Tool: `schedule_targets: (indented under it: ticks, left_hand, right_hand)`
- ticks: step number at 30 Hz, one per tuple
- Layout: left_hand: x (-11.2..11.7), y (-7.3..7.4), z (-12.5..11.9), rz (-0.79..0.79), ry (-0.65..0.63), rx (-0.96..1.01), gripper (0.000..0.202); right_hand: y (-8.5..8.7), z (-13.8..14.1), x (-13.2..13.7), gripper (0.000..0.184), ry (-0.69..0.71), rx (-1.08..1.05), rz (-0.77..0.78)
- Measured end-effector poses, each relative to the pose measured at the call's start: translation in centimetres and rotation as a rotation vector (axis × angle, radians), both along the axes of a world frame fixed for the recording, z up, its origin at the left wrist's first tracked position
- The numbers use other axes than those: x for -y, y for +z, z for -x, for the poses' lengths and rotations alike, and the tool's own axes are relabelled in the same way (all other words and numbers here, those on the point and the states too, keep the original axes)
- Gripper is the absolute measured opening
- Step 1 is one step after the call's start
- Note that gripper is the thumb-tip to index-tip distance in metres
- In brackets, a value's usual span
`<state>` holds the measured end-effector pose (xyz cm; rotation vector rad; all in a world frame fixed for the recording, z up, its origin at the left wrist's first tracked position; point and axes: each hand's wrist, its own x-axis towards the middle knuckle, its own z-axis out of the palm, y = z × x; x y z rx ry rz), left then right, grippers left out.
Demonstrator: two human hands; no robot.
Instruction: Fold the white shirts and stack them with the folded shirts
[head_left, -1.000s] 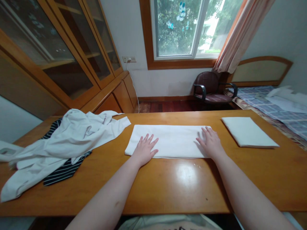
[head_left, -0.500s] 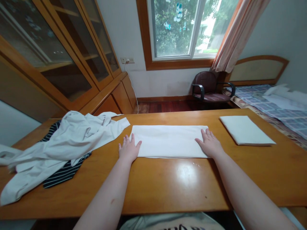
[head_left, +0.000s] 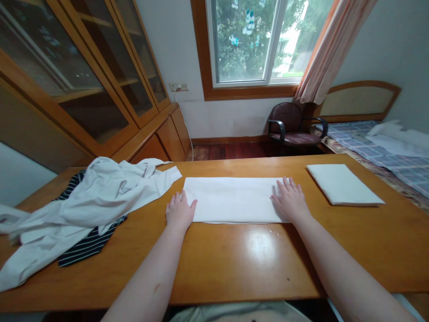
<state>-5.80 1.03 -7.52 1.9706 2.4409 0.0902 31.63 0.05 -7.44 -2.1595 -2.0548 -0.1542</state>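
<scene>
A white cloth folded into a long flat rectangle (head_left: 231, 200) lies crosswise on the wooden table (head_left: 231, 264) in front of me. My left hand (head_left: 179, 211) rests at its left end, fingers spread, the thumb on the cloth's edge. Over the right end is my right hand (head_left: 291, 200), also with fingers apart, its palm covering part of the cloth's right edge. Neither hand grips anything. Farther right lies a second folded white cloth (head_left: 345, 184), a thicker, squarer stack apart from my right hand.
A crumpled white shirt-like garment (head_left: 100, 192) lies on the table's left, over a black-and-white striped cloth (head_left: 89, 246). Beyond the table stand a glass-door cabinet (head_left: 144, 120), an armchair (head_left: 290, 123) and a bed (head_left: 378, 143).
My right hand has shifted slightly left and looks a little raised at the cloth's right end. My left hand stays at the left end. The view has tilted slightly.
</scene>
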Motion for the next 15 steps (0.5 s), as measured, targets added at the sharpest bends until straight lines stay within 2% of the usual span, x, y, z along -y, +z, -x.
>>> schedule_targets:
  ticks: [4,7,9,11,15]
  left_hand:
    - [0.4,1.0,-0.2,-0.014,-0.022,-0.046,0.062]
    - [0.5,1.1,0.4,0.004,-0.04,-0.023,0.059]
    - [0.4,1.0,1.0,0.006,-0.046,0.032,0.058]
    - [0.2,0.9,1.7,-0.003,-0.053,0.114,0.057]
    - [-0.3,1.0,2.8,-0.025,-0.029,0.37,0.054]
  right_hand:
    - [1.7,4.5,0.4,0.057,0.222,-0.101,0.017]
    - [2.4,9.0,1.2,0.054,0.38,-0.234,0.102]
    - [2.1,11.8,1.7,0.056,0.418,-0.273,0.15]
    - [1.4,13.8,2.1,0.066,0.413,-0.25,0.19]
    - [-0.2,15.4,2.2,0.073,0.454,-0.165,0.266]
